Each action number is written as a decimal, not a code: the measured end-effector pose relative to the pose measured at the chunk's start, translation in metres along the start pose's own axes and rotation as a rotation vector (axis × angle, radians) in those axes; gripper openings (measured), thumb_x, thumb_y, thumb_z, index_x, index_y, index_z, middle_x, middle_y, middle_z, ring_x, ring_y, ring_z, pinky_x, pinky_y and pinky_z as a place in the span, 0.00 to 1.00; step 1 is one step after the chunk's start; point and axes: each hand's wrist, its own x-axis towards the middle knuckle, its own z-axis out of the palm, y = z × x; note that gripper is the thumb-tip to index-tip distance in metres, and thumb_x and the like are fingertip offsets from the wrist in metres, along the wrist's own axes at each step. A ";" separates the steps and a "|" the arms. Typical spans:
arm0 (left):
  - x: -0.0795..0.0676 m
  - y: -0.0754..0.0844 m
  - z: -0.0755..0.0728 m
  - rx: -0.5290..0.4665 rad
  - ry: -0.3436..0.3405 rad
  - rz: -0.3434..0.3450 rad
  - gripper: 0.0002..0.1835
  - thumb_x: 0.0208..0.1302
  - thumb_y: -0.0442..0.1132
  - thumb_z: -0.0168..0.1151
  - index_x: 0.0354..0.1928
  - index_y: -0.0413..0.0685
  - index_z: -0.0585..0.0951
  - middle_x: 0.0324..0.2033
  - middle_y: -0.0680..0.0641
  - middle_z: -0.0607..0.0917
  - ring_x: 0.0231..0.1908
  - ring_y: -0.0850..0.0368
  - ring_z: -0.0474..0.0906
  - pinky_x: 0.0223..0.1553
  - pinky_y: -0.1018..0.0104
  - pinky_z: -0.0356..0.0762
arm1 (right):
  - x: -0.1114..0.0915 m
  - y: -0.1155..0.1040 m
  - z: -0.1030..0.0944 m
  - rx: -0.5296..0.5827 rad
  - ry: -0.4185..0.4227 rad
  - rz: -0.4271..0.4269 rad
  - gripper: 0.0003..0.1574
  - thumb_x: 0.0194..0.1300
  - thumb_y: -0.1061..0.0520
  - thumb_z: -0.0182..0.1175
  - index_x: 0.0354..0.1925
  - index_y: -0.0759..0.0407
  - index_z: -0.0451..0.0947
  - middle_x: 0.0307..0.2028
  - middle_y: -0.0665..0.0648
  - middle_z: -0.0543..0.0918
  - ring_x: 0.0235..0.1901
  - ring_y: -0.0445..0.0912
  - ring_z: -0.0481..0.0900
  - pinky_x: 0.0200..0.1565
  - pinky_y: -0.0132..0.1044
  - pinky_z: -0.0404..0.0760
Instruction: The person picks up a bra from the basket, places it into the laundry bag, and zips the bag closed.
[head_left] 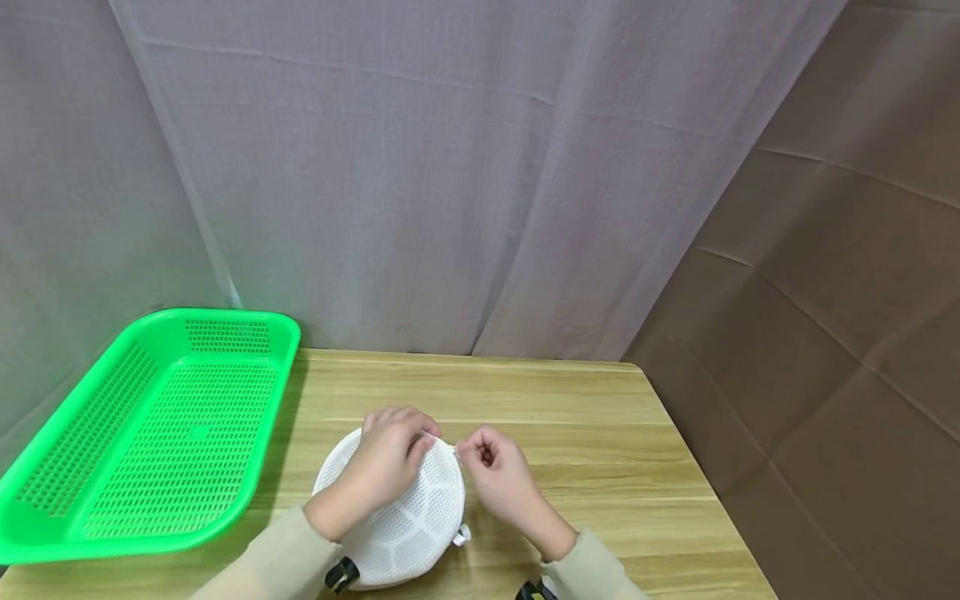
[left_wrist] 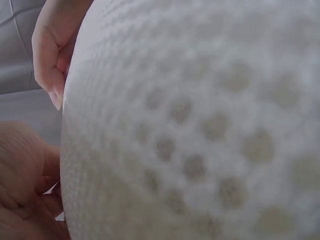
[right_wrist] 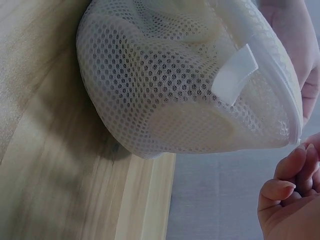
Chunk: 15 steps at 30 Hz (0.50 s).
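Note:
A round white mesh laundry bag [head_left: 412,525] with a zipper around its rim stands on the wooden table. My left hand [head_left: 386,462] lies over its top and grips the far edge beside the zipper. At the right end of that edge, my right hand [head_left: 501,477] pinches the small zipper pull between thumb and curled fingers. The right wrist view shows the zipper tape [right_wrist: 280,82], a white fabric tag [right_wrist: 235,75] and a pale rounded shape through the mesh. White mesh [left_wrist: 200,120] fills most of the left wrist view, partly hiding both hands.
A large green plastic basket [head_left: 258,467] with slotted walls stands on the left of the table [head_left: 600,467]. Grey cloth [head_left: 420,208] hangs behind the table's far edge, and brown cloth [head_left: 840,333] along its right side.

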 end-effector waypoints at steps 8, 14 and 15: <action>0.000 -0.005 -0.001 -0.002 0.035 -0.045 0.04 0.62 0.34 0.64 0.35 0.53 0.82 0.37 0.54 0.83 0.44 0.52 0.76 0.50 0.51 0.61 | 0.000 0.003 0.002 0.006 0.004 0.003 0.12 0.67 0.66 0.56 0.26 0.59 0.72 0.19 0.47 0.67 0.19 0.37 0.64 0.22 0.26 0.63; 0.000 -0.005 -0.003 -0.031 0.034 -0.062 0.03 0.62 0.34 0.64 0.34 0.52 0.82 0.37 0.54 0.83 0.45 0.52 0.76 0.50 0.51 0.61 | 0.000 0.003 0.003 0.003 0.010 -0.001 0.12 0.67 0.66 0.57 0.25 0.59 0.72 0.19 0.47 0.68 0.20 0.37 0.64 0.22 0.26 0.63; 0.000 -0.005 -0.003 -0.034 0.034 -0.070 0.03 0.62 0.34 0.64 0.35 0.52 0.82 0.37 0.54 0.83 0.45 0.52 0.76 0.50 0.51 0.61 | 0.000 0.003 0.003 0.002 0.010 -0.001 0.12 0.67 0.66 0.57 0.25 0.59 0.72 0.19 0.47 0.68 0.20 0.37 0.65 0.22 0.26 0.63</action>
